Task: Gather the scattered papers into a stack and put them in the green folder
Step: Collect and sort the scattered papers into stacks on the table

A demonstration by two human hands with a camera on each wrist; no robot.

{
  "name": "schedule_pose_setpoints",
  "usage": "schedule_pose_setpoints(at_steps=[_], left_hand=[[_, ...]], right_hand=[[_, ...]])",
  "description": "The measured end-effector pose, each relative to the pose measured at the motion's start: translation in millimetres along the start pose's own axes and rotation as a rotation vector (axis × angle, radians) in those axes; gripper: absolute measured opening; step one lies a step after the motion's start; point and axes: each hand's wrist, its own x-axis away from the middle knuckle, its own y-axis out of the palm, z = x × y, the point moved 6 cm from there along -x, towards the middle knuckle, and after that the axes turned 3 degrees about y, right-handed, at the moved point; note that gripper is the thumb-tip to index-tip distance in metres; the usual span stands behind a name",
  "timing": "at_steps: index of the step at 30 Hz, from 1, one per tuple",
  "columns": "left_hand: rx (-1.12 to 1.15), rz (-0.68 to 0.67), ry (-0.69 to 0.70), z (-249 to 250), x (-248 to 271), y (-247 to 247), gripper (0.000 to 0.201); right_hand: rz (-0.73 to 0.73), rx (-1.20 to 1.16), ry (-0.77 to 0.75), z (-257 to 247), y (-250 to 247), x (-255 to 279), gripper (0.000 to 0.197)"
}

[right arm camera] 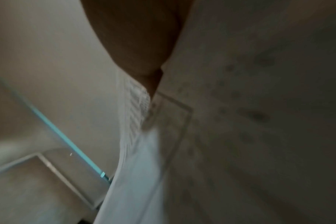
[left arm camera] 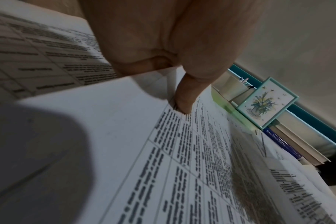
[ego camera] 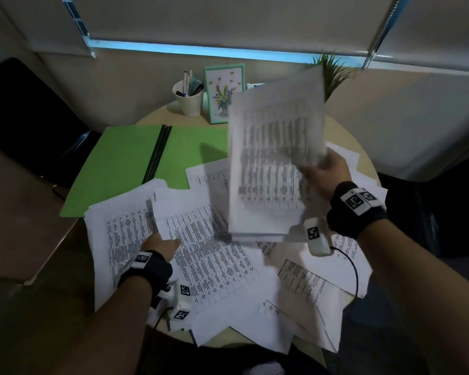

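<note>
Gathering underway: right hand [ego camera: 324,171] grips a lifted paper bundle [ego camera: 274,158]; left hand [ego camera: 161,246] pinches a loose sheet [ego camera: 201,239], which should join the bundle next

Round table [ego camera: 363,147], pale wood top. Toward its far edge stood a white cup [ego camera: 189,102] holding pens. Just right of the cup stood a framed flower picture [ego camera: 224,93], teal frame, upright. Right of the picture, a green plant [ego camera: 333,70], partly hidden. Behind the cup, lowered window blinds [ego camera: 228,20]. Dark chair [ego camera: 25,109] well left of the cup.
</note>
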Motion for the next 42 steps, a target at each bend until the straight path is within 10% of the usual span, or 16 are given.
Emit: schedule_pose_setpoints(at_steps=[6,13,17,22,26,35,42], left_hand=[[0.034,-0.040,0.056,5.1,17.2,1.7,0.055],[0.164,-0.103,0.087,2.8,35.0,16.3,0.114],[0.034,-0.093,0.112,11.1,40.3,17.4,0.073],[0.179,-0.102,0.160,27.9,31.7,-18.1,0.079],[0.254,-0.007,0.214,24.2,20.5,-68.1,0.068],[0.338,0.266,-0.040,-64.9,-9.6,-138.1,0.049],[0.195,0.246,-0.076,-105.8,-35.4,-136.3,0.040]], right_hand=[[-0.387,0.631,0.008,22.9,67.8,25.7,0.038],[-0.407,0.485,0.228,82.2,143.8,88.2,0.025],[-0.438,0.362,0.232,76.7,167.9,100.5,0.032],[-0.286,0.245,0.217,61.4,158.5,82.3,0.081],[-0.507,-0.025,0.344,35.8,185.2,95.2,0.065],[-0.592,0.312,0.106,-7.8,305.1,129.4,0.039],[-0.362,0.720,-0.048,14.1,333.4,144.0,0.048]])
